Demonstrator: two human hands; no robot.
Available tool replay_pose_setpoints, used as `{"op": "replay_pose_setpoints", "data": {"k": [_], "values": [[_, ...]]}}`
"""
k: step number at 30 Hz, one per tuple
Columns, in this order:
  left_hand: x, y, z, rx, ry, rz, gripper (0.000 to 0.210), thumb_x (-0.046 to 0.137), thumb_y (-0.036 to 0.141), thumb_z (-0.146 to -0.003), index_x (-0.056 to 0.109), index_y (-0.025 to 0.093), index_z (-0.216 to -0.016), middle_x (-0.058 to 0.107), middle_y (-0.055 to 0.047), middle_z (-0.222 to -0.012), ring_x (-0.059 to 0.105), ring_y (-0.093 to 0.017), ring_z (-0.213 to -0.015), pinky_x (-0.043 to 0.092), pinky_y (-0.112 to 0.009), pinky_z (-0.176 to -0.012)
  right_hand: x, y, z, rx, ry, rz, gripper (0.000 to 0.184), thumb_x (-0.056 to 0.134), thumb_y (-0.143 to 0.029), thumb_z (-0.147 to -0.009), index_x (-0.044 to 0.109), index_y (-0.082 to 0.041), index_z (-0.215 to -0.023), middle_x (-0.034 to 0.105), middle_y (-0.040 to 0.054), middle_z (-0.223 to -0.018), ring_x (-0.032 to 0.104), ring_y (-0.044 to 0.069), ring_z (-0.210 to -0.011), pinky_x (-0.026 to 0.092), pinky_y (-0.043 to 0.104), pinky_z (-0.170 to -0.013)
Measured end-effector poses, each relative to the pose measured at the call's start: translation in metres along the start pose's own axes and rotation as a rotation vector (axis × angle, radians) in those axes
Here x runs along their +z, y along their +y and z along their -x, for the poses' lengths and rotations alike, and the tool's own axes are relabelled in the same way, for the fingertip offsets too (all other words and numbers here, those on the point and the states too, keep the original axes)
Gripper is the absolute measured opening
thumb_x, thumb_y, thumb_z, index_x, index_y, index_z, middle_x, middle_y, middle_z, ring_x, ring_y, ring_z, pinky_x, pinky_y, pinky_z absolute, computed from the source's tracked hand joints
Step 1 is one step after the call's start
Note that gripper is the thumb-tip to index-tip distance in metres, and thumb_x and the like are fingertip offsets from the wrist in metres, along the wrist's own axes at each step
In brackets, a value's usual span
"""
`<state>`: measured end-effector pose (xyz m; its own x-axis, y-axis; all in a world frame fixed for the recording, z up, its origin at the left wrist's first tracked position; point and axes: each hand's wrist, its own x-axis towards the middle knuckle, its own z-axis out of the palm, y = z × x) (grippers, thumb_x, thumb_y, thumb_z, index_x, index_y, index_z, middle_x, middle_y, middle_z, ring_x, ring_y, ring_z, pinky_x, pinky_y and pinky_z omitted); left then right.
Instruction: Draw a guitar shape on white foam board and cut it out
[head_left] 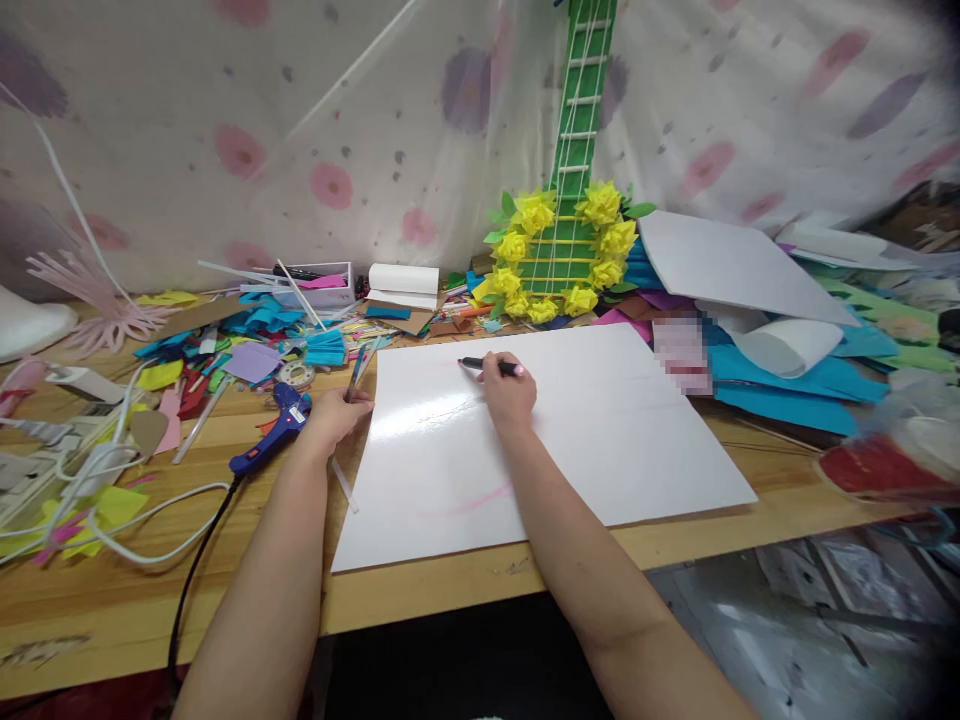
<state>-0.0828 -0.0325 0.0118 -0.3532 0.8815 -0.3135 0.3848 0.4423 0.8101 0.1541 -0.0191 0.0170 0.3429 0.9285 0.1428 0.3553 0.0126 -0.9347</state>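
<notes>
A large glossy white board (600,430) lies flat on the wooden table, with faint pink curved marks near its front and upper left. My right hand (510,395) is closed around a black marker (474,362), its tip at the board's upper left part. At the board's left edge, my left hand (337,418) has its fingers closed on the rim. A thin grey-blue tool (355,374) sticks up just behind those fingers; whether they touch it I cannot tell. Beside the left wrist lies a blue hot glue gun (274,430) with a black cord.
A green paper guitar (574,150) with yellow paper flowers (536,212) leans against the curtain. Paper scraps (255,360) and a white box (330,290) fill the back left. A power strip (30,490) with cables lies left. Blue sheets (780,390) and white foam board (742,265) are piled right.
</notes>
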Motion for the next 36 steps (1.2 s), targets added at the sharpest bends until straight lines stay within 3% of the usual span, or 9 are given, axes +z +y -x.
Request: {"op": "replay_pose_setpoints", "data": {"k": [2, 5, 8, 11, 18, 32, 36], "values": [[0.0, 0.0, 0.0, 0.006, -0.004, -0.005, 0.018, 0.066, 0.021, -0.06, 0.059, 0.015, -0.075, 0.051, 0.004, -0.053, 0.037, -0.007, -0.037, 0.028, -0.021, -0.037, -0.011, 0.0, -0.01, 0.026, 0.116, -0.048, 0.035, 0.04, -0.051, -0.079, 0.059, -0.022, -0.073, 0.066, 0.001, -0.065, 0.059, 0.017, -0.069, 0.042, 0.026, -0.061], [0.0, 0.0, 0.0, 0.002, -0.013, -0.013, 0.017, 0.066, 0.021, -0.06, 0.058, 0.015, -0.075, 0.05, 0.005, -0.05, 0.035, -0.007, -0.035, 0.026, -0.021, -0.035, -0.025, -0.005, -0.027, 0.055, 0.115, -0.219, 0.032, 0.045, -0.049, -0.077, 0.058, -0.02, -0.073, 0.065, 0.0011, -0.06, 0.057, 0.015, -0.06, 0.041, 0.024, -0.054], [0.0, 0.001, 0.0, 0.005, -0.008, -0.018, 0.017, 0.066, 0.021, -0.06, 0.058, 0.015, -0.075, 0.051, 0.004, -0.051, 0.035, -0.007, -0.035, 0.026, -0.021, -0.035, -0.034, -0.009, -0.047, 0.109, -0.089, -0.374, 0.031, 0.054, -0.049, -0.073, 0.059, -0.018, -0.072, 0.063, 0.0015, -0.057, 0.056, 0.012, -0.054, 0.042, 0.023, -0.052], [0.0, 0.002, 0.001, 0.005, 0.007, -0.032, 0.016, 0.067, 0.021, -0.06, 0.059, 0.016, -0.073, 0.052, 0.004, -0.052, 0.039, -0.008, -0.037, 0.029, -0.022, -0.036, -0.037, -0.005, -0.064, 0.12, -0.296, -0.375, 0.034, 0.065, -0.051, -0.066, 0.061, -0.017, -0.073, 0.062, 0.0012, -0.056, 0.058, 0.012, -0.056, 0.044, 0.023, -0.054], [0.001, 0.003, 0.001, 0.006, 0.034, -0.039, 0.016, 0.069, 0.021, -0.057, 0.059, 0.017, -0.069, 0.05, 0.004, -0.05, 0.04, -0.01, -0.039, 0.03, -0.022, -0.036, -0.02, 0.019, -0.077, -0.043, -0.505, -0.292, 0.039, 0.066, -0.057, -0.066, 0.062, -0.018, -0.071, 0.057, -0.001, -0.056, 0.052, 0.011, -0.058, 0.041, 0.024, -0.057], [0.002, 0.0, -0.002, 0.012, 0.019, -0.08, 0.015, 0.066, 0.023, -0.061, 0.058, 0.017, -0.072, 0.05, 0.004, -0.052, 0.039, -0.009, -0.038, 0.029, -0.022, -0.037, -0.008, 0.012, -0.068, -0.073, -0.5, -0.145, 0.033, 0.061, -0.054, -0.071, 0.06, -0.021, -0.074, 0.06, -0.0006, -0.062, 0.051, 0.013, -0.059, 0.04, 0.027, -0.057], [0.001, -0.002, -0.003, 0.004, 0.006, -0.074, 0.016, 0.066, 0.023, -0.061, 0.058, 0.017, -0.073, 0.048, 0.005, -0.05, 0.038, -0.008, -0.037, 0.028, -0.022, -0.038, -0.011, 0.015, -0.069, -0.061, -0.425, -0.158, 0.029, 0.062, -0.05, -0.07, 0.061, -0.021, -0.07, 0.057, -0.0019, -0.058, 0.05, 0.013, -0.058, 0.042, 0.028, -0.057]]}}
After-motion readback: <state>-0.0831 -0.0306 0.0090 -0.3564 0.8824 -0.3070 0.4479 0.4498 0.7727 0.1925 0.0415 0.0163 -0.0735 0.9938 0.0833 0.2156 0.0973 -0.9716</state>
